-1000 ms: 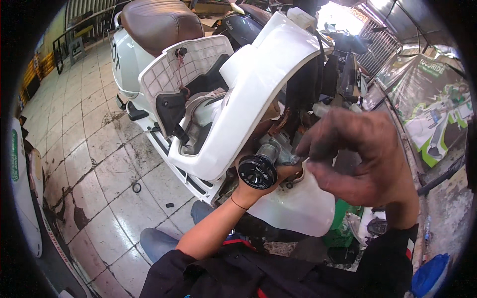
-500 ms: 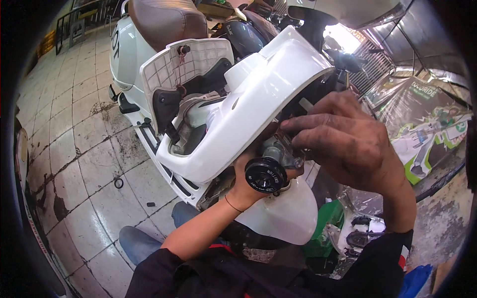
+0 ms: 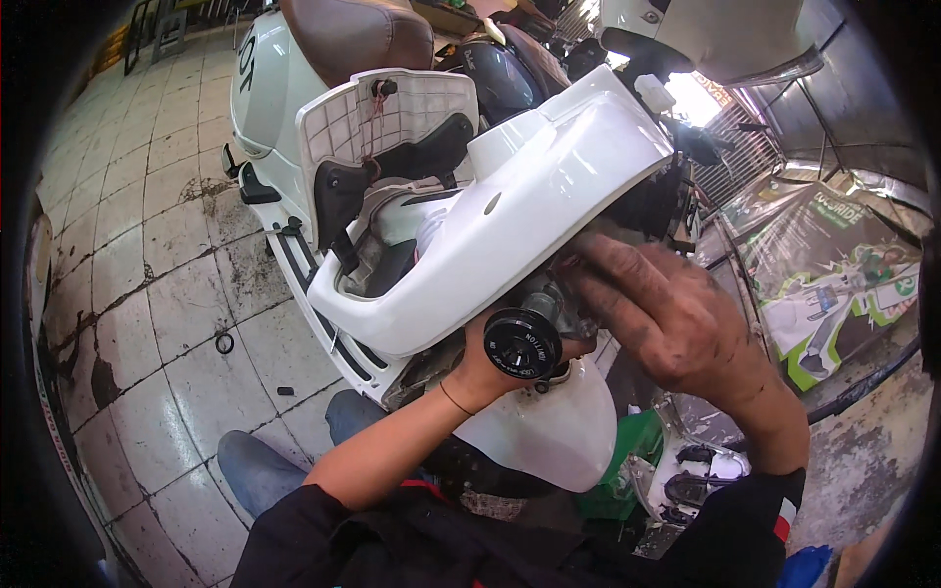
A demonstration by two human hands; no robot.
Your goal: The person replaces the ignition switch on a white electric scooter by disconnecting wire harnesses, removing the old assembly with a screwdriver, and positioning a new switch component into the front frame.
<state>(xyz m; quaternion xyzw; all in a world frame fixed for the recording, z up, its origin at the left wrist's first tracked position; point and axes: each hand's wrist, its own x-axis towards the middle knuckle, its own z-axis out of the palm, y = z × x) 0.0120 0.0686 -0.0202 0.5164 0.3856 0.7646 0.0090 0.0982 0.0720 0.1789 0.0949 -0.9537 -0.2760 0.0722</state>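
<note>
My left hand [image 3: 477,370] is closed around an ignition lock with a round black face [image 3: 521,343] and a grey metal body [image 3: 545,300]. The face points up toward me. My right hand [image 3: 655,312], dark with grime, reaches in behind the lock's body, under the edge of a white scooter front panel [image 3: 510,223]. Its fingers are bent and close together; the panel's edge and shadow hide the fingertips, so what they grip cannot be made out. Below both hands is the scooter's white front fender [image 3: 564,431].
The scooter's brown seat [image 3: 363,39] and inner leg shield [image 3: 343,127] stand behind the panel. A black ring [image 3: 224,343] and a small black piece [image 3: 285,391] lie on the tiled floor. At right are a green container [image 3: 627,456], a white part [image 3: 701,468] and a printed sheet [image 3: 833,284].
My right hand has moved down and its fingers have gone deeper under the panel, behind the lock. The left hand keeps its hold. The whole view has shifted slightly.
</note>
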